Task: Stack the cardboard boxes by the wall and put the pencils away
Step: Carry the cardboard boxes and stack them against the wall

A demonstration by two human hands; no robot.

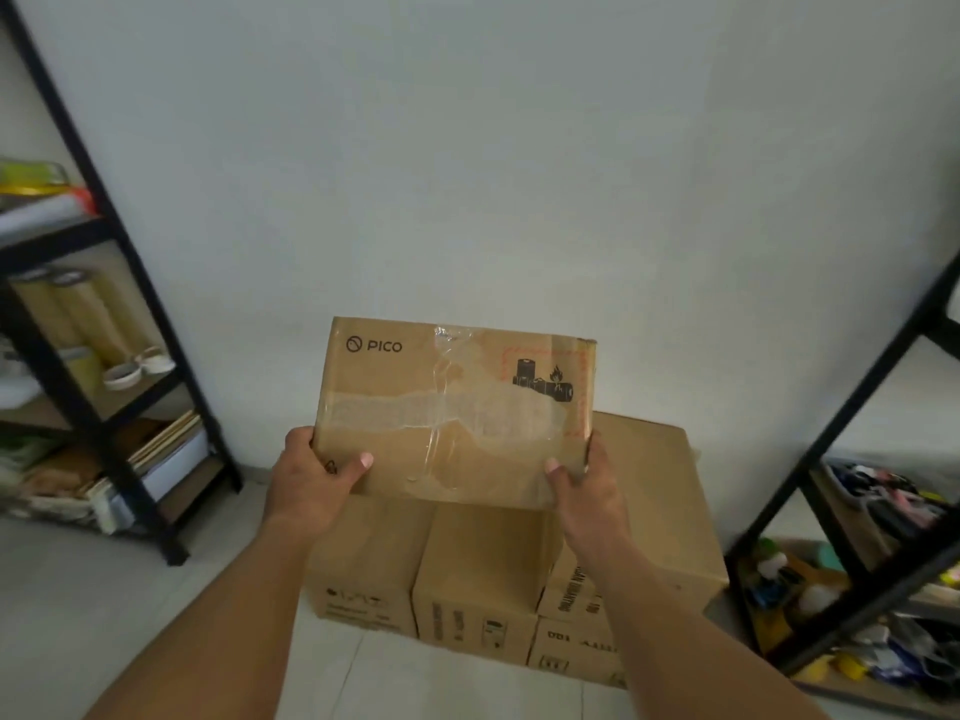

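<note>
Clearly "PICO"-printed box [454, 407], gripped by left hand [311, 478], right hand [582, 480]

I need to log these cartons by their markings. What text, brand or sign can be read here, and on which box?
"PICO", with a round logo: on the held box, top left.
Battery-and-flame warning sign, red hatched border: same box, top right.
Black print on the fronts of the stacked boxes below: too blurred to read.
Shelf items either side: no legible text.
</note>
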